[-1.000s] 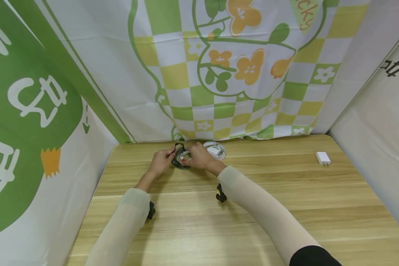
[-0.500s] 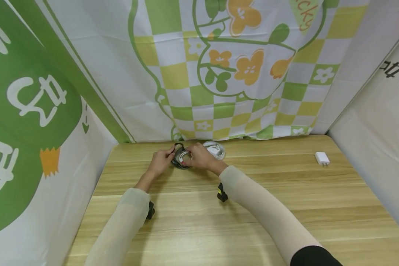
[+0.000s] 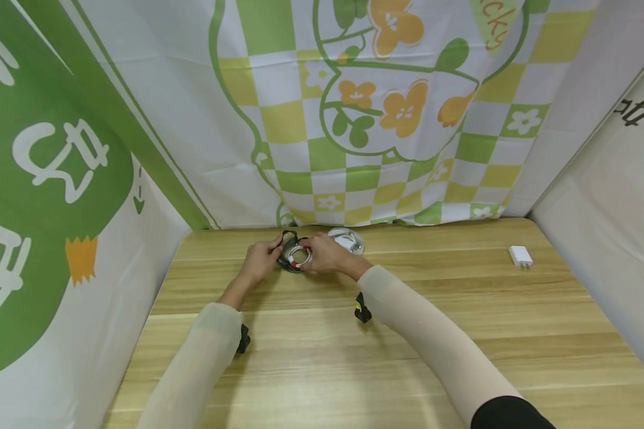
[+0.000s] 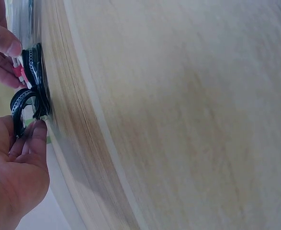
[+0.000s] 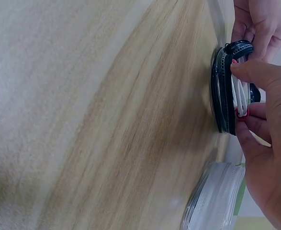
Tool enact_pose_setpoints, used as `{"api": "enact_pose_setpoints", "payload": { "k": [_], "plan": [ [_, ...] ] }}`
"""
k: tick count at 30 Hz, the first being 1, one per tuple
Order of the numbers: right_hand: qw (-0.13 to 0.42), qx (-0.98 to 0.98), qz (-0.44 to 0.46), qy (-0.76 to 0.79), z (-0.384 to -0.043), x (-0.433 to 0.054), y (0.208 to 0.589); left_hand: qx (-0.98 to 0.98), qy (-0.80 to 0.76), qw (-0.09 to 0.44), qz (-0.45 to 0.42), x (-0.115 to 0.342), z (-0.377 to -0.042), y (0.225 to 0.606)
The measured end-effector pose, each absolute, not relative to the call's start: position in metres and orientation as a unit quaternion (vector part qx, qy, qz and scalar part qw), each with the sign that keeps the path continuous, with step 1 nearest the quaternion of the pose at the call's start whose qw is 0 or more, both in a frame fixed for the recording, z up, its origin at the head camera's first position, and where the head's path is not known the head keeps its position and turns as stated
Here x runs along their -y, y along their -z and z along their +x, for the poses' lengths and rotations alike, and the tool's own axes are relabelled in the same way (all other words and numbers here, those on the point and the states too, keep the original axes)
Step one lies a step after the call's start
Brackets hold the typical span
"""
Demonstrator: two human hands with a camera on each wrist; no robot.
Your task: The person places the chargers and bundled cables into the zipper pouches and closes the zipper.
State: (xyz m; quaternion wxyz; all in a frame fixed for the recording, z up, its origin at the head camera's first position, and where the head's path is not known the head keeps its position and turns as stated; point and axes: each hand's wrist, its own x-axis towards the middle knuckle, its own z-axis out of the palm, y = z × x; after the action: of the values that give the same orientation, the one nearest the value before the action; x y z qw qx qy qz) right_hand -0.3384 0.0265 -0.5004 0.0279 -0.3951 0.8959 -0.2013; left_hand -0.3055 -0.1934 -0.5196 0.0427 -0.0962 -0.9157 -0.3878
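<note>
At the table's back edge lies a small round black-trimmed pouch [image 5: 220, 91], its zipper open and its rim bent up. My left hand [image 3: 259, 262] pinches the pouch's rim between thumb and fingers, seen also in the left wrist view. A coiled white cable [image 5: 240, 91] with red bits on it sits at the pouch's mouth. My right hand [image 3: 328, 253] pinches this coil between thumb and fingertips. In the head view the coil overlaps the pouch. Part of the pouch's far side is hidden behind the fingers.
Close to the right hand lies a clear round case [image 3: 361, 245] with a white charger and cable inside. A white plug adapter [image 3: 520, 255] stands on the wooden table [image 3: 434, 333] at the far right. Printed cloth [image 3: 386, 185] hangs right behind the back edge.
My right hand has shifted slightly right, and more of the white coil shows over the pouch. The left hand keeps its place on the rim.
</note>
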Motion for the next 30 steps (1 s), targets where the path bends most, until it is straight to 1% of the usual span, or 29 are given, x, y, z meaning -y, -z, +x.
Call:
{"api": "enact_pose_setpoints", "payload": {
  "k": [6, 15, 22, 30],
  "plan": [
    [0.024, -0.895, -0.395, 0.204, -0.340, -0.028, 0.501, 0.914, 0.394, 0.032, -0.089, 0.192, -0.305, 0.518],
    [0.006, -0.907, -0.366, 0.206, -0.338, -0.025, 0.502, 0.915, 0.390, 0.041, -0.095, 0.193, -0.304, 0.519],
    [0.007, -0.918, -0.340, 0.203, -0.336, -0.020, 0.499, 0.916, 0.389, 0.036, -0.093, 0.193, -0.305, 0.519],
    [-0.007, -0.923, -0.348, 0.164, -0.335, -0.017, 0.501, 0.917, 0.386, 0.037, -0.096, 0.192, -0.304, 0.517]
  ]
}}
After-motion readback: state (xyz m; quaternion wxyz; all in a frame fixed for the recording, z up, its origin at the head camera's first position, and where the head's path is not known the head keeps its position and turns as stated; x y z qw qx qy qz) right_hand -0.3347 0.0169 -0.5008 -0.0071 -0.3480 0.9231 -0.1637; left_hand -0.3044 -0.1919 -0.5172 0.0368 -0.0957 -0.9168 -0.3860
